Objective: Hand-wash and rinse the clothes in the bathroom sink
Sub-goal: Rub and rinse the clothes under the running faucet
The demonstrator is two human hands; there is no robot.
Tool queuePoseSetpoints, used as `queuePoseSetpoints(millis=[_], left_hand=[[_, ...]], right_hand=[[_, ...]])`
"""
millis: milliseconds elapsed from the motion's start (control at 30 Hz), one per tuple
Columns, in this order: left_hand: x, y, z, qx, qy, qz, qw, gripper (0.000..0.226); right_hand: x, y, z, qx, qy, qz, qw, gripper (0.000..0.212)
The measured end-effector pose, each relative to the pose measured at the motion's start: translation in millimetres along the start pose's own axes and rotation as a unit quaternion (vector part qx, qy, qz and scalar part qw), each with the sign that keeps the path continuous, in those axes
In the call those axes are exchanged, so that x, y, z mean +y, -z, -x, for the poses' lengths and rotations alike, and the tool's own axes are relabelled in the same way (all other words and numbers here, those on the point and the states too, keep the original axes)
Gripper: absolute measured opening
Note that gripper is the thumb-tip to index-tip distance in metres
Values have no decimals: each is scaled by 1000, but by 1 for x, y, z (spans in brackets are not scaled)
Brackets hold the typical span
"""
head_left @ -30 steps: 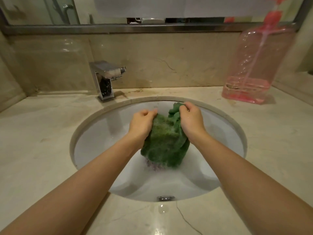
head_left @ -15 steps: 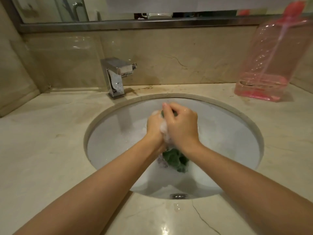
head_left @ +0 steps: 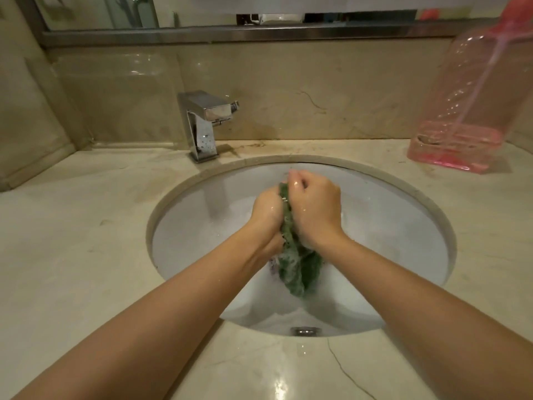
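Observation:
A wet green cloth with soap suds hangs bunched over the white oval sink. My left hand grips its left side with curled fingers. My right hand grips the cloth's top right, knuckles up, pressed close against the left hand. The cloth's lower end dangles into the basin. A bit of purple fabric shows under my left wrist. Most of the cloth between my hands is hidden.
A chrome faucet stands behind the sink at the left, with no water running. A pink transparent pump bottle stands on the marble counter at the back right. A mirror ledge runs along the wall above.
From spread apart holding the cloth wide, my hands came together and rub the cloth. Since half a second ago more of the green cloth hangs out below them.

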State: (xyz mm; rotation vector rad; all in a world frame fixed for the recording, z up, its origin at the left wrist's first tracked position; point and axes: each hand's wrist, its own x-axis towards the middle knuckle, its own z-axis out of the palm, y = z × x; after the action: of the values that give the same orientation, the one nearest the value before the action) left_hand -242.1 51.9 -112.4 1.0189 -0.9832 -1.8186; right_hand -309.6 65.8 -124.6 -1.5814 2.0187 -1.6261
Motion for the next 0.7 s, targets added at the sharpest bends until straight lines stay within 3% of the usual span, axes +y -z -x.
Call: queuePoseSetpoints(millis=[67, 200, 300, 400, 467, 533, 600, 700], left_hand=[[0, -3, 4, -12, 16, 5, 1000, 42], [1, -2, -2, 30, -16, 36, 999, 43], [6, -4, 1, -27, 29, 44, 998, 43], [9, 1, -4, -13, 36, -66, 997, 41], [10, 7, -11, 32, 14, -151, 988, 46], [11, 13, -16, 18, 2, -249, 968, 55], [16, 17, -14, -49, 40, -346, 936, 63], [20, 24, -17, -148, 57, -384, 910, 72]], right_hand=[[4, 2, -9, 24, -24, 14, 999, 48], [-3, -6, 8, 13, 82, -25, 996, 45], [6, 0, -14, 18, 19, 44, 999, 49], [17, 8, -27, 16, -105, -37, 994, 48], [26, 15, -30, 34, -247, -183, 951, 41], [33, 26, -34, 21, -347, -330, 878, 33], [37, 34, -38, -1, -376, -402, 835, 34], [43, 34, -41, -24, -393, -419, 818, 48]])
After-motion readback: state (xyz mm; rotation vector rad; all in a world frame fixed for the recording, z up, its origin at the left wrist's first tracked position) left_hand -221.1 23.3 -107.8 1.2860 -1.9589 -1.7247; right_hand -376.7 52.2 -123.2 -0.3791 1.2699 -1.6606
